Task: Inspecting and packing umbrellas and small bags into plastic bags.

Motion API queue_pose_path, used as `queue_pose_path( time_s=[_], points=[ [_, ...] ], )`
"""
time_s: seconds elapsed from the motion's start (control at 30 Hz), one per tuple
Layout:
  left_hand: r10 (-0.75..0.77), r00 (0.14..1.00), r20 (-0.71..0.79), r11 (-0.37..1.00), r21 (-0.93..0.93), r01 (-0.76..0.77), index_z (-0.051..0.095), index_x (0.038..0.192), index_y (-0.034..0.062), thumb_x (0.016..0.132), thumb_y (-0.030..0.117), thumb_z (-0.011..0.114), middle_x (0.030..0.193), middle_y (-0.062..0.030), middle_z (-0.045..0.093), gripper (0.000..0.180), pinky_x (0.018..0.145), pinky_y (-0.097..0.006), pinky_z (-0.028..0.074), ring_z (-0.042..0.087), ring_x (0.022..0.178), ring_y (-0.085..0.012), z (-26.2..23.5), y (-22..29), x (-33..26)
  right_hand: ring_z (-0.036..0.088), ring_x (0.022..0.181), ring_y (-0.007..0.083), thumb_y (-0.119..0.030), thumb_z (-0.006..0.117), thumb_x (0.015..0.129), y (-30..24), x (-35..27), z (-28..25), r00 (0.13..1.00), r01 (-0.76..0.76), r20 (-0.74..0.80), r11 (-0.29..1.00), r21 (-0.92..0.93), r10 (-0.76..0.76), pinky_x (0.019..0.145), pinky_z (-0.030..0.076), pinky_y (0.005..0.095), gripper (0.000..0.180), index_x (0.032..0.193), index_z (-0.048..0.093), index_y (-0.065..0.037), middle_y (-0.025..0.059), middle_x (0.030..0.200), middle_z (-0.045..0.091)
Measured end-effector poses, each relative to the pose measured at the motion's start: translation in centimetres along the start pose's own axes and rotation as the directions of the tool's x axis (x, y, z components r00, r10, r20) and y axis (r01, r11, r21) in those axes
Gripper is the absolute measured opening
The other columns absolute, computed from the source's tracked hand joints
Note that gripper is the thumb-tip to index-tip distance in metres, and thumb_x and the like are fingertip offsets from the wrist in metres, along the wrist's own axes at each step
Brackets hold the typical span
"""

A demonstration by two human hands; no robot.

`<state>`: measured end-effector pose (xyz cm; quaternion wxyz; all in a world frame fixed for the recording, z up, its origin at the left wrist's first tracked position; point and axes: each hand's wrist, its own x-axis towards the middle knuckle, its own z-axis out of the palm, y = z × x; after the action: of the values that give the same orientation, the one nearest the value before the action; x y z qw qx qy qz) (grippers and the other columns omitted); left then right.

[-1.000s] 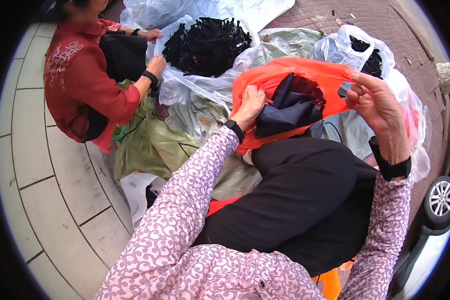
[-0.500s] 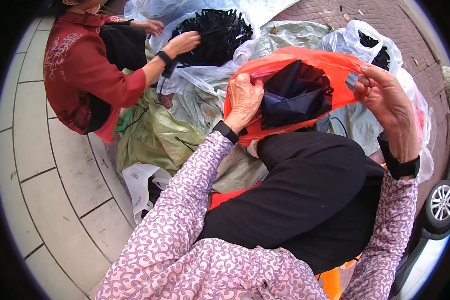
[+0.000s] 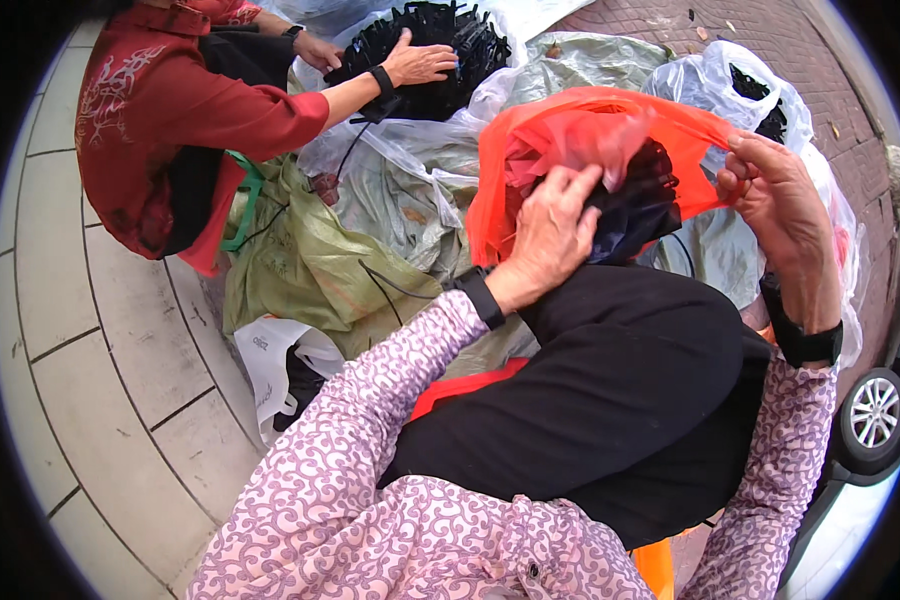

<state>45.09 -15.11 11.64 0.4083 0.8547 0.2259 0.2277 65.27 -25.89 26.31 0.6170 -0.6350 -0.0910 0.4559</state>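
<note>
My right hand (image 3: 785,190) pinches the right rim of a red plastic bag (image 3: 500,170) between thumb and fingers, holding its mouth up above my bent leg. Inside the bag lies dark, folded-looking stuff (image 3: 640,205), its kind unclear. My left hand (image 3: 550,240) is at the bag's mouth with its fingers curled, in front of the dark contents. Just beyond those fingers a pale pinkish patch (image 3: 615,145) is smeared by motion, and what the left fingers hold, if anything, does not show.
At the upper left, a person in a red top (image 3: 190,110) has both hands at a bag of black strips (image 3: 425,65). A second clear bag (image 3: 745,85) holds black pieces. Greenish sacking (image 3: 320,265) and a white bag (image 3: 270,365) lie left; a car wheel (image 3: 874,410) is right.
My left hand has left the bag's left rim and moved right, across its mouth. My right hand keeps its pinch. The other person's hand has shifted right over the black strips.
</note>
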Motion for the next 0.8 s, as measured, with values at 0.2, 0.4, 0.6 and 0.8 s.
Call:
queue_pose_path(
  time_s=[0.2, 0.4, 0.6, 0.8],
  points=[
    [0.004, 0.991, 0.136, 0.998, -0.06, 0.004, 0.058, 0.121, 0.0106, 0.08, 0.007, 0.061, 0.1, -0.0131, 0.057, 0.042, 0.07, -0.041, 0.051, 0.062, 0.084, -0.033, -0.6, 0.6, -0.6, 0.054, 0.063, 0.0122, -0.009, 0.063, 0.085, -0.2, 0.1, 0.9, 1.0, -0.001, 0.005, 1.0, 0.0, 0.001, 0.061, 0.045, 0.0249, 0.01, 0.087, 0.06, 0.001, 0.0021, 0.071, 0.054],
    [-0.015, 0.988, 0.152, 0.985, -0.166, 0.041, 0.058, 0.118, 0.0062, 0.08, 0.003, 0.061, 0.096, -0.0149, 0.059, 0.039, 0.07, -0.038, 0.051, 0.063, 0.084, -0.0318, -1.2, 0.4, -1.2, 0.054, 0.063, 0.0111, -0.009, 0.063, 0.086, 0.0, 0.2, 0.8, 1.0, -0.015, 0.009, 1.0, -0.007, 0.016, 0.06, 0.046, 0.0243, 0.011, 0.087, 0.06, 0.001, 0.002, 0.071, 0.054],
    [-0.12, 0.989, -0.086, 0.99, -0.09, 0.113, 0.055, 0.114, -0.0002, 0.074, -0.003, 0.063, 0.097, -0.0162, 0.057, 0.041, 0.07, -0.036, 0.05, 0.061, 0.08, -0.0314, -1.2, -1.1, 0.6, 0.053, 0.063, 0.0105, -0.008, 0.061, 0.087, 0.0, -0.1, 1.2, 0.999, 0.0, 0.033, 1.0, -0.003, 0.0, 0.06, 0.046, 0.0243, 0.009, 0.085, 0.059, 0.001, 0.0022, 0.07, 0.054],
    [0.138, 0.985, -0.102, 0.976, 0.182, -0.118, 0.051, 0.122, 0.0021, 0.069, 0.014, 0.074, 0.103, -0.0197, 0.055, 0.059, 0.084, -0.046, 0.047, 0.056, 0.096, -0.0394, -0.9, -2.0, 5.8, 0.054, 0.064, 0.0107, -0.008, 0.061, 0.087, 0.1, -0.1, 1.0, 0.998, 0.002, 0.063, 1.0, -0.03, 0.0, 0.062, 0.046, 0.0239, 0.011, 0.081, 0.059, 0.0, 0.0024, 0.07, 0.054]
  ],
)
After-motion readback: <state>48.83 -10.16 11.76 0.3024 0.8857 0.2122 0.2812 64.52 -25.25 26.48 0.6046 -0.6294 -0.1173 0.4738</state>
